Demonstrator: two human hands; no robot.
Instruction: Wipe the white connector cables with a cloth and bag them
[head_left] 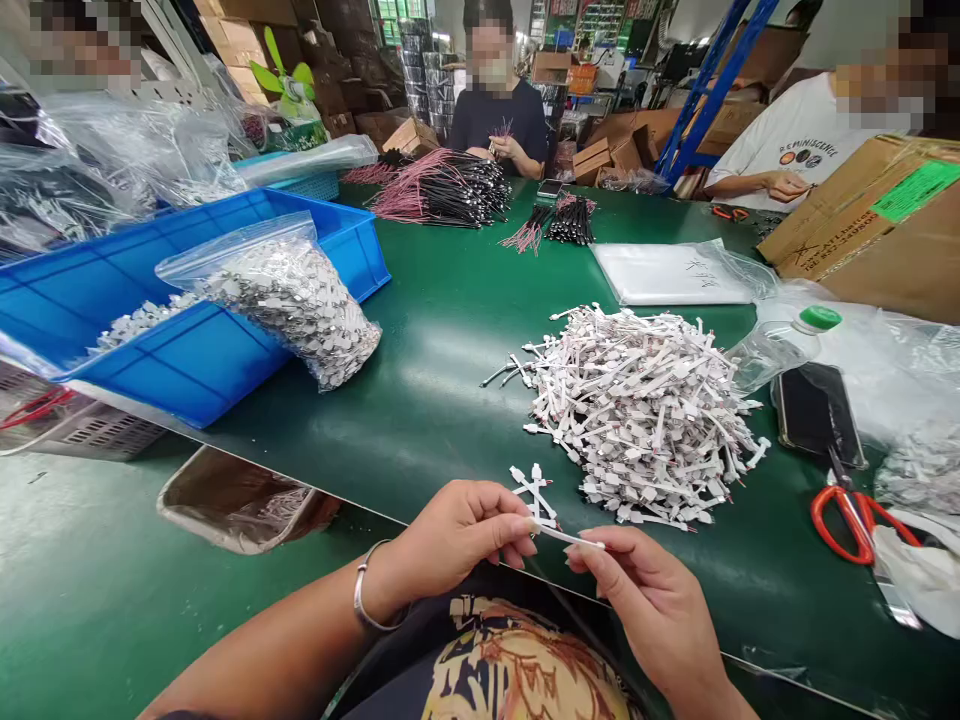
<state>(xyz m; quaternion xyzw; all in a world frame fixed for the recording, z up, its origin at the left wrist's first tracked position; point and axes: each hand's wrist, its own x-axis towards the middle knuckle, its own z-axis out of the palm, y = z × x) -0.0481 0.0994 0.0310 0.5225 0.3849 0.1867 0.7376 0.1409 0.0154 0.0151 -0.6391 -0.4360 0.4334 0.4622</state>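
Note:
Between my two hands stretches a short white cable (564, 537) with small white ends, held just above the table's front edge. My left hand (480, 525) pinches its left end between thumb and fingers. At the other end, the thumb and index finger of my right hand (637, 575) close on the cable. Right behind my left fingertips lie a few loose white cables (534, 490) on the green table. Beyond my right hand rises a large heap of similar short white cables (645, 410), some showing reddish wire tips.
A blue bin (202, 370) stands left, with a bulging clear bag of small white parts (300, 300) leaning on its rim. Red-handled scissors (847, 530), a phone (819, 412) and a clear bottle (780, 345) lie right. Pink-and-black wire bundles (450, 190) lie near a co-worker opposite.

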